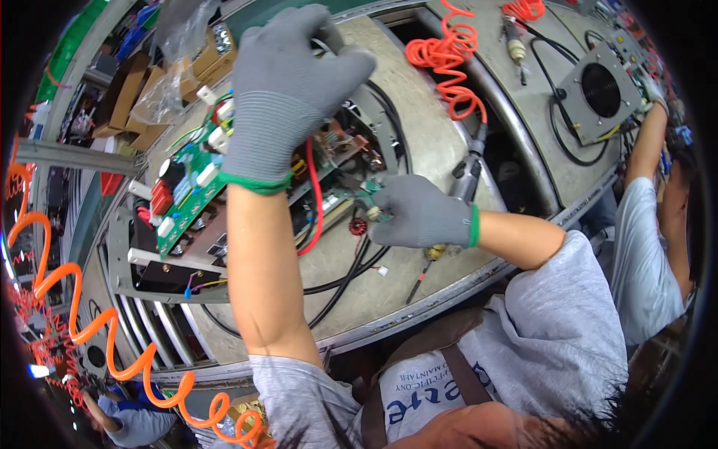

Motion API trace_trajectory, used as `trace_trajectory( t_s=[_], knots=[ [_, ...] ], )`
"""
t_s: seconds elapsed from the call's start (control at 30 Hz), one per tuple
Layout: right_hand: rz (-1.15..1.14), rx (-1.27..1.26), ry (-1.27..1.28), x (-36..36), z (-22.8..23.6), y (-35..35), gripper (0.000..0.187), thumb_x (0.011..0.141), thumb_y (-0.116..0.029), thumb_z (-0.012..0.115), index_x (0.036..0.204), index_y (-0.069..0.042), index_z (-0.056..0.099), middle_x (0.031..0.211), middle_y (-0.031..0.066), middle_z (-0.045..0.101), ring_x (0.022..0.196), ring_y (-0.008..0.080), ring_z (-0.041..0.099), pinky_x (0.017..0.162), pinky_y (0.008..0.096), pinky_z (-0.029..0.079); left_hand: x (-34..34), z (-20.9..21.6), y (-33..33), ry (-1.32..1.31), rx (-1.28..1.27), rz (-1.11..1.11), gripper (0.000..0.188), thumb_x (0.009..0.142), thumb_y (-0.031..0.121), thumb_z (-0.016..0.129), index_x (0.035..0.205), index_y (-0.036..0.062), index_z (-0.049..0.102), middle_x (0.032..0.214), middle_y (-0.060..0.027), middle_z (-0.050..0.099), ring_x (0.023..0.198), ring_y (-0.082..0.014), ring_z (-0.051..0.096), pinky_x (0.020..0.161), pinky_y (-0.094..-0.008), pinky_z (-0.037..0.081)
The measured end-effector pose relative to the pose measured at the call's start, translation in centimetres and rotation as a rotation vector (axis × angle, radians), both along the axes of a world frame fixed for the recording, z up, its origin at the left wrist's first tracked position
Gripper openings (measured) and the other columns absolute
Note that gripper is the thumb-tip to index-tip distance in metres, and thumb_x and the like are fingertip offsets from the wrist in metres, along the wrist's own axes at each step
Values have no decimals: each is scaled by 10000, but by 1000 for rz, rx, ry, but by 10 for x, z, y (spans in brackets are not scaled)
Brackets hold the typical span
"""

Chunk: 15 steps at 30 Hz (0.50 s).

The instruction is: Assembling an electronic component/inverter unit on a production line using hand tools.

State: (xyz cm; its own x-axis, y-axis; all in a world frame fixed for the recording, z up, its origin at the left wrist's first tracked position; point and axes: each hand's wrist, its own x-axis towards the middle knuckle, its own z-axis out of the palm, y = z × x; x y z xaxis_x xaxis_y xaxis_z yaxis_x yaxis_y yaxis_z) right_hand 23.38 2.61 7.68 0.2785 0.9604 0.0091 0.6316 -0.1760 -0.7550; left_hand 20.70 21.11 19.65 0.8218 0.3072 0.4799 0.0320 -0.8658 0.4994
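My left hand (pixel 288 71), in a grey knit glove with a green cuff, reaches over the far side of an open metal chassis (pixel 123 258). Its fingers curl downward, and what they grip is hidden behind them. My right hand (pixel 426 213), gloved alike, pinches a small green circuit board (pixel 369 193) at the chassis's right side. A red ring-shaped coil (pixel 358 226) hangs beside those fingertips. Inside the chassis sits a green circuit board with components (pixel 196 202). A thick red wire (pixel 314 187) arcs between my hands.
A power screwdriver (pixel 467 176) on a coiled orange hose (pixel 452 56) lies right of my right hand. Black cables (pixel 340 288) loop over the bench. Another coiled orange hose (pixel 112 329) hangs at left. A fan unit (pixel 598 93) stands at right near a co-worker's arm (pixel 649 142).
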Motion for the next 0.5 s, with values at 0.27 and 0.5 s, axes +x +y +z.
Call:
trace_trajectory(
  t_s=[0.27,0.5],
  knots=[
    [7,-155,2,3,-10,2,257,700,-298,700,820,-75,654,780,170,591,743,356,599,641,426,471,2,0,2,-27,38,-36,315,698,290,727,766,6,611,693,-71,573,676,-152,549,655,-300,452],
    [-8,-15,26,-6,-13,-10,273,703,-315,689,832,-77,652,762,181,586,771,368,606,685,447,489,-1,-1,-1,-26,55,-4,298,711,300,728,752,26,618,681,-64,562,670,-140,558,654,-295,456]
  ],
)
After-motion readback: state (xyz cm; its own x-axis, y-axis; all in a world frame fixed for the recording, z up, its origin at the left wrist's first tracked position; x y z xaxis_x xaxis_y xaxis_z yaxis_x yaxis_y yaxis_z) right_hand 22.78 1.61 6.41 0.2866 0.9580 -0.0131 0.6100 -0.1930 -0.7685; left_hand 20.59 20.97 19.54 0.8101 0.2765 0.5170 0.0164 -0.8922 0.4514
